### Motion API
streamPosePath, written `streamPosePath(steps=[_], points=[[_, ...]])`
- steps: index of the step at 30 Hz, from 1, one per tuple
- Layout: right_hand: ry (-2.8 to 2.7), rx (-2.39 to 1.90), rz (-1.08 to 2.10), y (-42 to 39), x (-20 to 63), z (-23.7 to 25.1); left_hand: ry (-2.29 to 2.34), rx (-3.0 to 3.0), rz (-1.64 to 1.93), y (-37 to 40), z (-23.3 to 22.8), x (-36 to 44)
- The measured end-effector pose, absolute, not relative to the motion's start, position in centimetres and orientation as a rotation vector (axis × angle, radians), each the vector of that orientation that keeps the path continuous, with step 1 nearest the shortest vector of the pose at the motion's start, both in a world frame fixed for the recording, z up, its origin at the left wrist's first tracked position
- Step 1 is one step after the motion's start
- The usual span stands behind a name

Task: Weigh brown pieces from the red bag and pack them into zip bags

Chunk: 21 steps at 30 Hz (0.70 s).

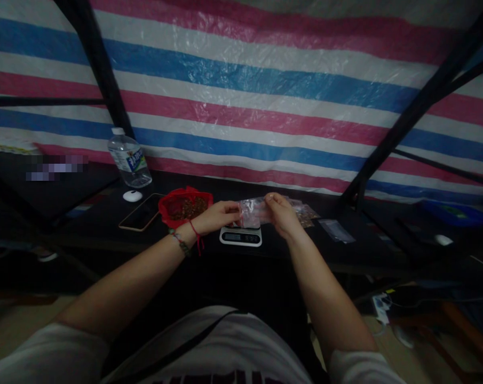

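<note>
- Striped plastic tarpaulin (265, 96), in bands of pink, white and blue, fills the whole background behind the black table (105, 224), with dark metal poles crossing in front of it.
- The black table runs across the middle of the view; its surface is dim and much of it is hard to read.
- A clear water bottle (129, 159) with a white cap stands upright at the back left of the table, just behind a small white round object (133, 196).
- A red bag (185, 207), open at the top and holding brown pieces, sits left of centre, just beside the left wrist.
- A phone (142, 212) lies flat, screen up, touching the red bag's left side.
- A small digital scale (240, 235) sits at the table's front edge, directly beneath the two hands.
- The left hand (219, 216), with a red string and a beaded band at its wrist, pinches the left edge of a small clear plastic bag (252, 212) between closed fingers.
- The right hand (280, 214) grips the same bag's right side, fingers curled onto it.
- The small clear plastic bag is held between both hands just above the scale; whether it touches the scale cannot be told.
- More small clear bags (305, 212) lie on the table just right of the right hand, and another flat one (336, 231) lies farther right.
</note>
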State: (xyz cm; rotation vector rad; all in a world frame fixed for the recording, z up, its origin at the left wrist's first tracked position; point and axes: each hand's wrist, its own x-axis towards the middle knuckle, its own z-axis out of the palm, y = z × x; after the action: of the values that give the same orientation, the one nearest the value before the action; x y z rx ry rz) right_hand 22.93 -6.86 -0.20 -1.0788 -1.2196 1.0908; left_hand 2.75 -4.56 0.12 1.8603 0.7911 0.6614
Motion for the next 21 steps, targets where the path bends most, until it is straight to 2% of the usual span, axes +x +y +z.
streamPosePath(steps=[3,7,9,12,17,21], points=[[-1.237,-1.108,1.121,-6.2,22.4,-1.2,0.825,1.848,0.729,-4.6,-0.6,2.4],[-1.286,-1.253,0.527,-6.2,21.3,-1.5,1.06,1.797,0.862,-4.6,-1.1,1.8],[-1.422,-1.264,0.36,-6.9,20.1,-1.2,1.159,1.814,0.919,-4.9,-1.2,1.4],[-1.659,-1.22,0.572,-8.3,17.7,-1.1,1.237,1.934,0.943,-5.9,-1.1,0.8],[-1.685,-1.142,0.903,-8.6,15.5,-2.7,1.226,2.189,0.928,-7.7,-0.9,0.0],[-1.771,-1.121,0.909,-8.0,15.6,-3.8,1.267,2.195,0.9,-8.2,-1.2,-0.7]])
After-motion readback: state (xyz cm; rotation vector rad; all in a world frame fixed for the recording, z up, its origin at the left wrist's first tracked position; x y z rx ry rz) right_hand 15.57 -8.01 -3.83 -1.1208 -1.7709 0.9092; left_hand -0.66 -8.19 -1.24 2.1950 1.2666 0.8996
